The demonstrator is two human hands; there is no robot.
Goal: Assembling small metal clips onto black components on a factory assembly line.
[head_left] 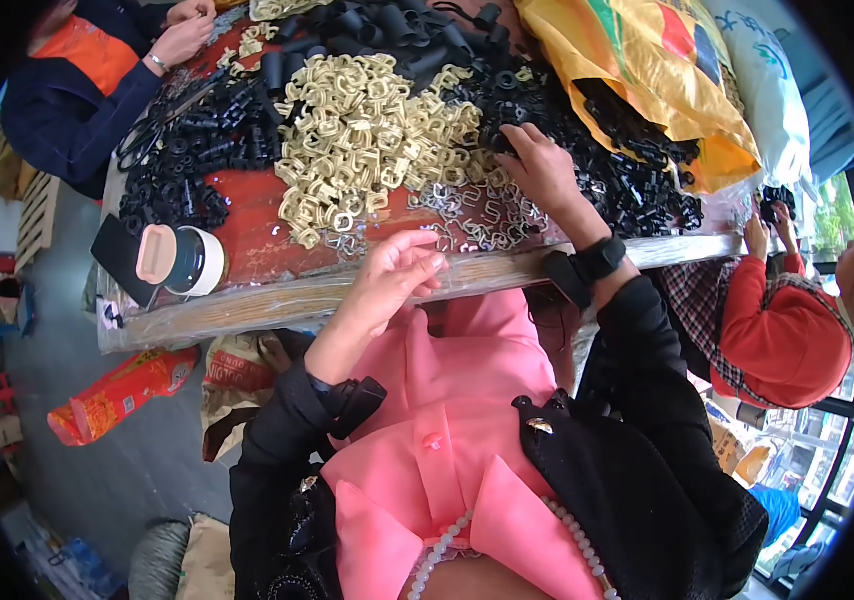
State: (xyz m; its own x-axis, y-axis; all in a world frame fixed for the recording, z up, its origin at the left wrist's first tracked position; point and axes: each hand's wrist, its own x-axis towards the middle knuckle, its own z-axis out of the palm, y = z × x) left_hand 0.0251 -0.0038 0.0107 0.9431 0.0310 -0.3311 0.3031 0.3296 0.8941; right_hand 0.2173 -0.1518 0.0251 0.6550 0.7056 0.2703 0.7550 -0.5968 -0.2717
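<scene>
My left hand hovers over the table's near edge, palm turned inward. Its fingers are bent and the thumb meets them; whatever lies between the fingertips is too small to make out. My right hand reaches over the table, thumb and fingers apart, the fingertips at the small black plastic parts. Left of it spreads a large heap of cream plastic buckle-like pieces. Bent metal wire loops lie scattered between my hands, below the cream heap.
Black tubes lie at the back, with more black parts at left. A yellow sack spills black pieces at right. A lidded jar and a dark phone-like slab stand front left. Co-workers sit at far left and right.
</scene>
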